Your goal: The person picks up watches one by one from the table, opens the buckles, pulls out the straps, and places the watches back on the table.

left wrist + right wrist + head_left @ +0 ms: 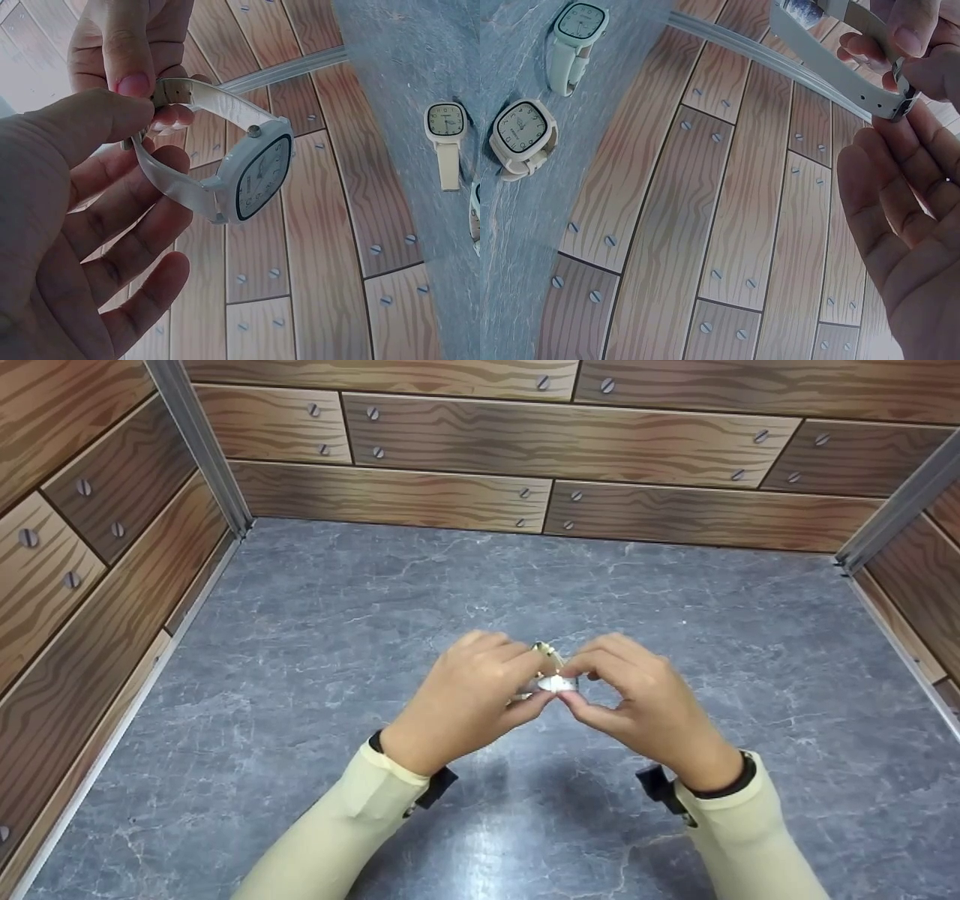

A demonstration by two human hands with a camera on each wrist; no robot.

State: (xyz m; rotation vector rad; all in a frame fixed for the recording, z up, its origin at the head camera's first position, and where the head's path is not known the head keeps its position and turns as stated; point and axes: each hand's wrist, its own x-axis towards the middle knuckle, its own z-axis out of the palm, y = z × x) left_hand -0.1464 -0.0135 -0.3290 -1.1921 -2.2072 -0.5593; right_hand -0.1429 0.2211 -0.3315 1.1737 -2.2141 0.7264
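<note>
A white wristwatch (264,178) with a rounded square case hangs between both hands, its strap bent into a loop. My left hand (480,690) pinches the strap by the buckle (906,101) between thumb and index finger, the other fingers loosely spread below. From the opposite side, my right hand (637,690) pinches the same strap close by, its thumb almost meeting the left thumb. Small holes show in the strap (847,79) in the right wrist view. In the head view the fingers hide most of the watch, which is held above the table.
A pale green watch (581,21) and a cream watch (523,129) lie on the grey marbled table (337,607) in the right wrist view. Wood-patterned panels (450,435) wall the table at the back and sides, with metal posts (206,442) at the corners.
</note>
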